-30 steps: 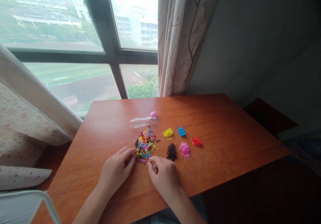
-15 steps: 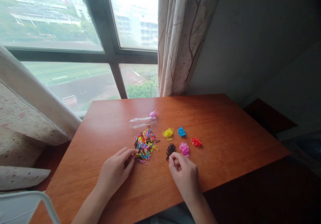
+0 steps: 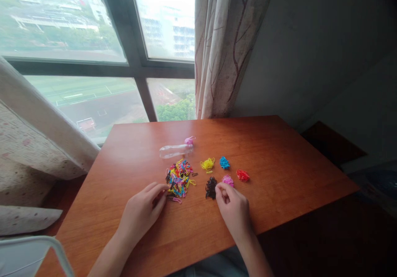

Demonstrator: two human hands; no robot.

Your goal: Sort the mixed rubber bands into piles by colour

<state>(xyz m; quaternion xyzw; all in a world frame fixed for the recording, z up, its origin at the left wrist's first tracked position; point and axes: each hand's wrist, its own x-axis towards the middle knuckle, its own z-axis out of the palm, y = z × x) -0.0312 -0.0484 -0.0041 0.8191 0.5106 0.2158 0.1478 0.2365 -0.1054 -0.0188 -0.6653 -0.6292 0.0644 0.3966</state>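
A mixed pile of small looped, pin-shaped clips in several colours lies on the wooden table. At its left edge are the fingertips of my left hand, thumb and forefinger brought close together; whatever is between them is too small to tell. My right hand is pinched beside a black heap of clips, partly covering a pink heap. Its fingertips hide anything they hold. Farther back sit a yellow heap and a blue heap, with a red heap to the right.
Behind the mixed pile, a clear plastic bottle lies on its side, a pink piece by its neck. The wooden table reaches the window and a patterned curtain. A white curved frame stands at lower left.
My right hand has shifted slightly right, from the front of the black heap to its right side, now covering part of the pink heap. My left hand stays at the mixed pile.
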